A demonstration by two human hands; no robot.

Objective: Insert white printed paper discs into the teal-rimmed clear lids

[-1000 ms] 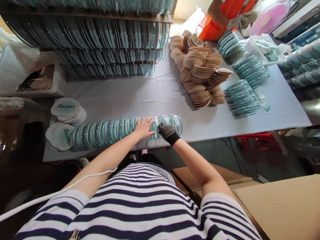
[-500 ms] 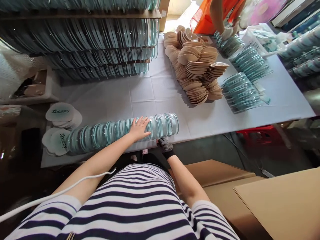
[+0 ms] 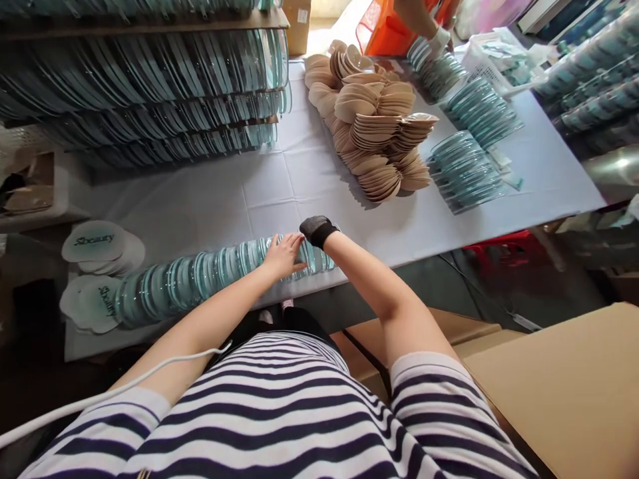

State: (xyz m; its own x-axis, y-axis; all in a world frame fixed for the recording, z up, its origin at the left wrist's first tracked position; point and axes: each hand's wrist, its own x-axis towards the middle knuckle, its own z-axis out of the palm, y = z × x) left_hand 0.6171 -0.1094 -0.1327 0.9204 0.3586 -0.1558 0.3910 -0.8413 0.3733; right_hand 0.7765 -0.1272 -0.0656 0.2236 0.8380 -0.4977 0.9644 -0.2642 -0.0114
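So there's this long row of clear teal-rimmed round plastic cases lying on its side along the near edge of the white-clothed counter, running from lower left of the frame toward the centre. The bare left hand is laid flat on top of the row near its right end, fingers spread and pressing down, not wrapped around anything. The right hand, in a black knit glove, is bent over the right end of the row and touching the last cases; can't tell whether it's actually gripping one or just pushing against the end.

At the left end of the row, left side of the frame, there are two little piles of white round printed cardboard labels with green lettering, one pile just above the row's end and one touching it.

Upper left is a big stack of more teal-rimmed clear discs on wooden shelves, several tiers deep. Top centre has a heap of beige shell-shaped pads, fanned out in bunches. Just right of that are a few more slanted rows of teal cases on the counter.

Way up at the top edge, another person's gloved hand is touching one of the far rows, with an orange bag behind it. Brown cardboard boxes sit at lower right, below the counter edge.
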